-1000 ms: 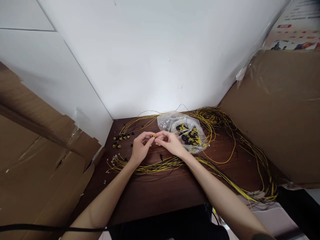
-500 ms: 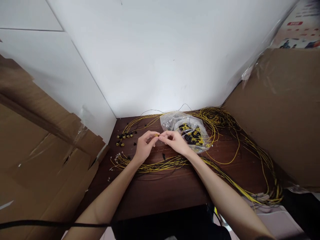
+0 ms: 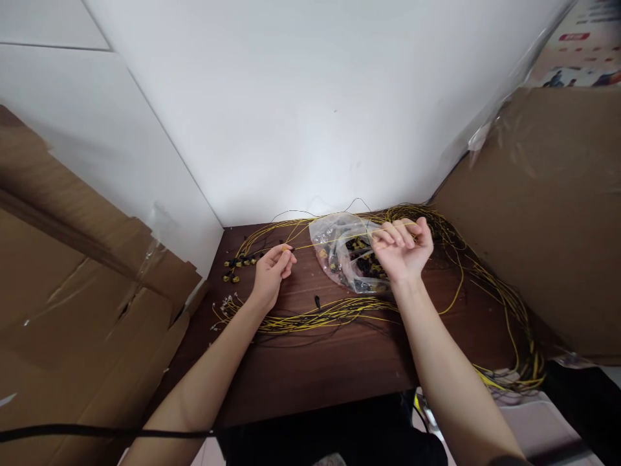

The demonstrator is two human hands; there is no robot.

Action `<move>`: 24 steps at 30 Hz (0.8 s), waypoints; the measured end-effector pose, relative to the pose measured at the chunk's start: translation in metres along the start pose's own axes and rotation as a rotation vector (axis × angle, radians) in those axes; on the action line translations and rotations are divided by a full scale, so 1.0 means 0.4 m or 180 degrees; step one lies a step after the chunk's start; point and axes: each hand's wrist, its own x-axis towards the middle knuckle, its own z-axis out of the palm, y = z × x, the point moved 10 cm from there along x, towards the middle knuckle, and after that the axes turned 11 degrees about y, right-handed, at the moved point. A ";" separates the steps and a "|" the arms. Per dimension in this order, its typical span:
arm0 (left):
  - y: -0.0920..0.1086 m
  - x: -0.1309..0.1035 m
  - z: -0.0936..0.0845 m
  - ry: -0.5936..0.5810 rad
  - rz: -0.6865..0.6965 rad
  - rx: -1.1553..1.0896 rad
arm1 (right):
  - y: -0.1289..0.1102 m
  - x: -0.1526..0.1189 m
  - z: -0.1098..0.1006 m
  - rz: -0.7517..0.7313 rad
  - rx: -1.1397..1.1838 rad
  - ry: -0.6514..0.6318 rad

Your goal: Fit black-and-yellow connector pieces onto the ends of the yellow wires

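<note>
1. Closest to me, along the near half of the tabletop (image 3: 310, 369), there's a flat bundle of yellow wires (image 3: 315, 315) running left to right, with its white-tipped ends fanned out by the left edge.
2. My left hand (image 3: 272, 272) sits just past that bundle, thumb and fingertips pinched together on the small connector end (image 3: 286, 247) of a single yellow wire (image 3: 334, 241).
3. That wire runs pretty much straight and taut above the table over to my right hand (image 3: 403, 244), which is raised a bit, fingers curled in and clamped on the wire.
4. Under the wire, between my hands, is a clear plastic bag (image 3: 342, 249) with black and yellow connectors inside. My right hand is just beside it, partly over its right side.
5. Near the far left corner there's a little cluster of loose connectors (image 3: 239, 264) lying on the wood.
6. Along the far edge and down the right edge, a big tangle of yellow wire loops (image 3: 485, 278) against the cardboard (image 3: 538, 213).
</note>
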 end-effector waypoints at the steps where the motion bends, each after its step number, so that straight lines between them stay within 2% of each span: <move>1: -0.001 0.001 -0.001 -0.0001 -0.0037 -0.0035 | -0.009 0.007 -0.020 0.0005 0.0285 0.0113; 5: -0.007 0.016 -0.025 0.0137 -0.0301 -0.0509 | -0.024 0.030 -0.085 0.0143 0.1417 0.0381; 7: -0.015 0.026 -0.040 0.0243 -0.0466 -0.0788 | -0.025 0.040 -0.111 0.0259 0.1735 0.0489; 10: -0.033 0.037 -0.065 0.0500 -0.0715 -0.1157 | -0.031 0.053 -0.163 0.0277 0.1890 0.0830; 13: -0.051 0.042 -0.084 0.0742 -0.0897 -0.1408 | -0.048 0.059 -0.221 0.0088 0.1819 0.1202; 17: -0.045 0.041 -0.081 0.0717 -0.0801 -0.1247 | -0.057 0.059 -0.276 0.0024 0.0939 0.1676; 21: -0.028 0.033 -0.061 0.0492 -0.0556 -0.0997 | -0.053 0.041 -0.321 0.0149 -0.0367 0.2466; 24: -0.017 0.027 -0.046 0.0308 -0.0364 -0.0776 | -0.122 0.028 -0.311 -0.0682 -0.1495 0.2825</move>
